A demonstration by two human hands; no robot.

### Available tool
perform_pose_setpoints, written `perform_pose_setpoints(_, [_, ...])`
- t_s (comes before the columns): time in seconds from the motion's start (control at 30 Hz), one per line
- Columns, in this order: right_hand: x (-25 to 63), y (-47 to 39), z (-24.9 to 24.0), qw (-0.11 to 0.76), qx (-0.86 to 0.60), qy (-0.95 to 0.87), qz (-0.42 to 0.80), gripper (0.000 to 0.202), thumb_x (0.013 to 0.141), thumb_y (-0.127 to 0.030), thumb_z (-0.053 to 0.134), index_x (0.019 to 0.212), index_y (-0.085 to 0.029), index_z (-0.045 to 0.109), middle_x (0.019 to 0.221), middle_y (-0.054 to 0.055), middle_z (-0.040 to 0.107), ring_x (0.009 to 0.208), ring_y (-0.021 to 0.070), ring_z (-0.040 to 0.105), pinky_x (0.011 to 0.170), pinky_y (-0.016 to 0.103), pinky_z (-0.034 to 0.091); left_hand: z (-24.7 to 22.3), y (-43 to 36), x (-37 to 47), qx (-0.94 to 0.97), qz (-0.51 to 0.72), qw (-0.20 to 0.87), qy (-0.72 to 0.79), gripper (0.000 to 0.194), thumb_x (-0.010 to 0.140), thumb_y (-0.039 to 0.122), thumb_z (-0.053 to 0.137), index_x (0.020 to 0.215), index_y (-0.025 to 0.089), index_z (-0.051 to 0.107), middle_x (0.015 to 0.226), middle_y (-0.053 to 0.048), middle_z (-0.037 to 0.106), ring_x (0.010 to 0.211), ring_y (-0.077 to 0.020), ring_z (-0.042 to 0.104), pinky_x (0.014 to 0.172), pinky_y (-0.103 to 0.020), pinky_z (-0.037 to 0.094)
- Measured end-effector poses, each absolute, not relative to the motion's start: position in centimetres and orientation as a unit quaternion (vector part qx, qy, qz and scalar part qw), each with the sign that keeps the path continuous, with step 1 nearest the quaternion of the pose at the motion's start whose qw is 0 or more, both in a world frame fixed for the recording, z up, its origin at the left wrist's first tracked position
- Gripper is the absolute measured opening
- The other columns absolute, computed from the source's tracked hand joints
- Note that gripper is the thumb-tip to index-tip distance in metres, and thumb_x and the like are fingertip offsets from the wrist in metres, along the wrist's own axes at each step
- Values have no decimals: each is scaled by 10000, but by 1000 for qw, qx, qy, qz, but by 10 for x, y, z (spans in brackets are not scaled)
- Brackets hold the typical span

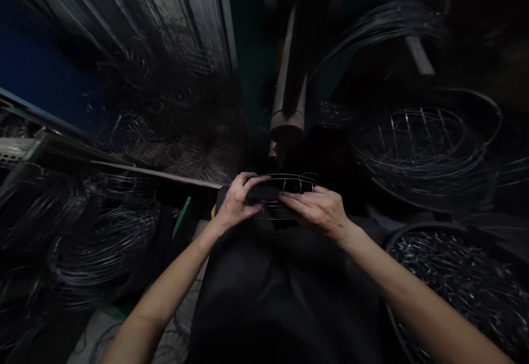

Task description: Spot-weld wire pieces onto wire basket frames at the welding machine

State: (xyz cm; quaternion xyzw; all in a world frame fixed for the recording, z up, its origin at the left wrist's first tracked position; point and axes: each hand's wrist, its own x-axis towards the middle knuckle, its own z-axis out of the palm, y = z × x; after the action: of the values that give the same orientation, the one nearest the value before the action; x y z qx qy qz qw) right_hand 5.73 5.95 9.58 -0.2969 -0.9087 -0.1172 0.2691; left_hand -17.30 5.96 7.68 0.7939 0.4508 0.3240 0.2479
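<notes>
A round wire rack point(292, 183) with crossing wires is held between both hands above the dark-clothed lap. My left hand point(240, 199) grips its left edge, the thumb below and the fingers along the top wire. On the right side, my right hand point(320, 208) holds the rack's rim, its fingers reaching in towards the middle. Just beyond the rack stands a machine's round metal column point(287, 121), with a narrower tip under it. Whether the rack touches that tip is too dark to tell.
Stacked round wire frames point(417, 138) lie at the right, above a tub of small metal pieces point(458, 276). Wire coils point(107, 242) fill the left side. A thin ledge point(165, 174) runs towards my left hand. Corrugated metal point(165, 0) stands behind.
</notes>
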Motion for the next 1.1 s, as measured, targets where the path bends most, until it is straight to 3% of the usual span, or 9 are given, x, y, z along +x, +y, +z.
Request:
perform_pose_setpoints(0.23, [66,60,96,247,-256,-912,-203,213,847,-150,599,1010,-254,689,1084,-39,689,598,37,525,579,267,348,69,61,-171,788,333,250,453,610,694,139,642,1272,263,490,1164,-65,477,1117,-245,497,986,-412,418])
perform_pose_setpoints(0.47, [67,59,102,263,-231,-914,-207,296,817,-79,607,1071,-215,675,1071,17,693,571,57,514,543,273,336,72,58,-169,796,344,223,446,598,734,172,652,1294,286,474,1173,-68,476,1108,-244,499,967,-415,433])
perform_pose_setpoints(0.63, [67,60,96,254,-236,-903,-252,245,823,-108,602,1043,-177,682,1089,34,684,566,56,510,539,273,342,68,59,-167,794,350,202,455,595,747,170,648,1303,286,471,1184,-75,474,1116,-248,489,969,-427,425])
perform_pose_setpoints(1.1, [67,71,99,257,-217,-896,-290,194,844,-112,572,978,-180,695,1047,7,698,533,46,478,530,253,337,58,71,-167,805,372,152,436,525,789,238,654,1284,298,492,1181,-71,470,1099,-234,488,948,-411,435])
